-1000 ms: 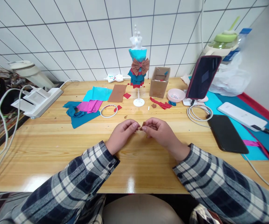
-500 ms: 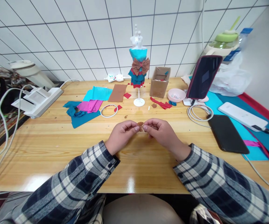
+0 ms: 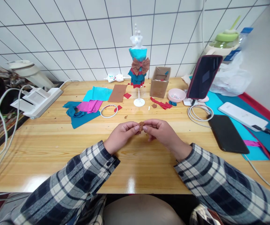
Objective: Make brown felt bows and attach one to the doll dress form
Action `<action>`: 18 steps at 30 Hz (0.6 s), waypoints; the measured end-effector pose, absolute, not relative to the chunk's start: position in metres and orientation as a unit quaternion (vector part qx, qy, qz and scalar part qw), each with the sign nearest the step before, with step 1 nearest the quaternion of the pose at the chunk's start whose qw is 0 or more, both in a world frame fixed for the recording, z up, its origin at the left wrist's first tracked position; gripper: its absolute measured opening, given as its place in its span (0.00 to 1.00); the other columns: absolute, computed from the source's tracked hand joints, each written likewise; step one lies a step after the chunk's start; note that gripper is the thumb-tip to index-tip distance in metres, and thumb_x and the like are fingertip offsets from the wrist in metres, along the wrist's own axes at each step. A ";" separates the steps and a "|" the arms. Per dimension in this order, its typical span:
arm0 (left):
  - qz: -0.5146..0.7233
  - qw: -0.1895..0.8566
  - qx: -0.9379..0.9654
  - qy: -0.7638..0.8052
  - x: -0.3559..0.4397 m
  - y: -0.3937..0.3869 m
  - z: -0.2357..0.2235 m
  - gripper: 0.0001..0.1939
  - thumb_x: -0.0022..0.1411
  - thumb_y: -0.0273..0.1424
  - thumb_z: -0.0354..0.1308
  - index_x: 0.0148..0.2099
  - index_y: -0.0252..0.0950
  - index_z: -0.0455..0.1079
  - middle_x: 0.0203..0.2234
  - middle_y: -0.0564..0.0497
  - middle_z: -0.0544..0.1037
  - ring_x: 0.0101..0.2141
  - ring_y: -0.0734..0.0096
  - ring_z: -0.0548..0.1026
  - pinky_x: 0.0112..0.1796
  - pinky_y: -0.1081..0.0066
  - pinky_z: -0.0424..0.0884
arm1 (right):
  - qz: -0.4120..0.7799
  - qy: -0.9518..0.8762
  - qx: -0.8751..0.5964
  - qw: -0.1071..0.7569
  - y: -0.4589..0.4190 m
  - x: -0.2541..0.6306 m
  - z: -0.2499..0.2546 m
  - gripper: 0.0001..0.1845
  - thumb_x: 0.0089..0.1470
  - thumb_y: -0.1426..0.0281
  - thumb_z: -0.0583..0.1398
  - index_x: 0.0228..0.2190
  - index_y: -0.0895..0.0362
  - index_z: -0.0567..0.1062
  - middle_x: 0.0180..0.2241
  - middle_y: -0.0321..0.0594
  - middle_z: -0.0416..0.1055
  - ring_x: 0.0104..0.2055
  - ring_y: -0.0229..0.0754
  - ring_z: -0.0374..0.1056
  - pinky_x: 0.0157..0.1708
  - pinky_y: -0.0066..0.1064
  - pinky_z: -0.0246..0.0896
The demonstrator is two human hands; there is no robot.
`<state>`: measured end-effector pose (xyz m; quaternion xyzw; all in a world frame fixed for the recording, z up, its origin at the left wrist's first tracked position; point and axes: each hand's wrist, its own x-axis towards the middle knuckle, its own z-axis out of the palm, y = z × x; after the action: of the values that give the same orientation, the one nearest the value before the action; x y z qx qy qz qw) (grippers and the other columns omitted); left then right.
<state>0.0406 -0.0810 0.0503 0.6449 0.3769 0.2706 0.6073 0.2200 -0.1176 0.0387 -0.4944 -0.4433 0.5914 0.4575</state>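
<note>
Plaid sleeves (image 3: 64, 184), two, are covering the forearms and reaching in over the near edge of the table (image 3: 78, 162). Left hand (image 3: 122, 135): thumb and forefinger are closing in a pinch on the left side of a small brown piece (image 3: 141, 126), the other fingers curling. Right hand (image 3: 162, 133): thumb and forefinger are pinching the right side of the same piece, the remaining fingers bending loosely below. The brown piece is sitting between the two sets of fingertips, over the middle of the table, its folds partly hiding behind the fingers. Black phone (image 3: 228, 133), one, is lying flat to the right, partly over turquoise sheeting. White ring (image 3: 109, 117), one, is lying beyond the left hand, just beside blue cloth (image 3: 85, 121). Magenta cloth (image 3: 91, 107) is overlapping the blue. Red strip (image 3: 161, 103), crumpled, is lying beyond the right hand; a pink bowl (image 3: 176, 99) holding small bits is standing near it. Brown sheet (image 3: 117, 93), one, is lying farther back, touching turquoise cloth (image 3: 100, 94). Cardboard box (image 3: 158, 90), open-topped, is standing right of a white mannequin (image 3: 136, 42), which is wearing a layered dress with a brown bow (image 3: 140, 66). Tiled wall (image 3: 97, 34) is closing the far side.
</note>
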 end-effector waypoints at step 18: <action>0.306 0.412 0.751 0.416 0.043 -0.084 0.055 0.13 0.56 0.41 0.61 0.36 0.35 0.75 0.32 0.48 0.79 0.35 0.66 0.75 0.41 0.68 0.70 | 0.583 -0.459 -0.488 0.459 -0.120 0.218 0.041 0.17 0.44 0.59 0.66 0.31 0.57 0.70 0.26 0.32 0.67 0.22 0.32 0.61 0.17 0.26 0.67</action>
<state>0.0426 -0.0841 0.0547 0.7511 0.4155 0.3060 0.4118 0.2182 -0.1202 0.0406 -0.4882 -0.4594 0.5827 0.4593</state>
